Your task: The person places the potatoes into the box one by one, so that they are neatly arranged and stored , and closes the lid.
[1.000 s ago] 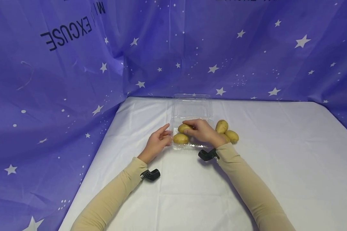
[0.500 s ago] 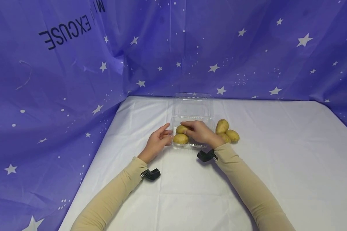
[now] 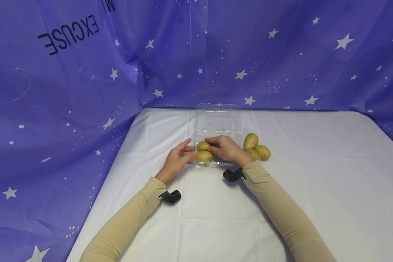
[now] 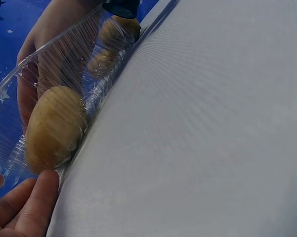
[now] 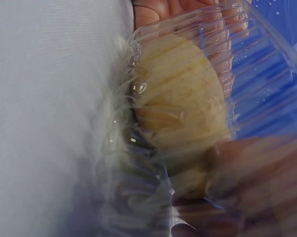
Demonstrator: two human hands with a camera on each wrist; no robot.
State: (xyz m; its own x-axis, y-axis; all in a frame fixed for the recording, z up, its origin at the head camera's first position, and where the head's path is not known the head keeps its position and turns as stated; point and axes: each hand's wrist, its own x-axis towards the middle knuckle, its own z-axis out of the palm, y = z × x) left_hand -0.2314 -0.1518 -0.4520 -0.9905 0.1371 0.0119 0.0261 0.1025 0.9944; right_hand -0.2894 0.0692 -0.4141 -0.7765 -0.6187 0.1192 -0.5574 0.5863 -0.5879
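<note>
A clear plastic clamshell container (image 3: 217, 164) lies on the table, its lid (image 3: 217, 118) tipped back toward the curtain. Inside at the left, one potato (image 3: 203, 156) rests by the front wall. Just behind it is a second potato (image 3: 202, 146), whose right end my right hand (image 3: 228, 149) pinches between thumb and fingers. My left hand (image 3: 177, 158) is at the container's left side, index finger extended, fingertips against the outer wall. Through the ribbed wall, the front potato (image 4: 55, 129) shows large in the left wrist view, and also as a potato (image 5: 183, 89) in the right wrist view.
Right of the container, three loose potatoes (image 3: 263, 152) lie close together on the white tablecloth (image 3: 216, 218), partly behind my right wrist. A purple star-patterned curtain (image 3: 242, 47) hangs behind and along the left. A black wrist camera (image 3: 171, 197) sits on each sleeve.
My right hand has shifted the rear potato leftward in the container until it sits behind the front one. My left hand has stayed at the container's side. The head view has shifted slightly.
</note>
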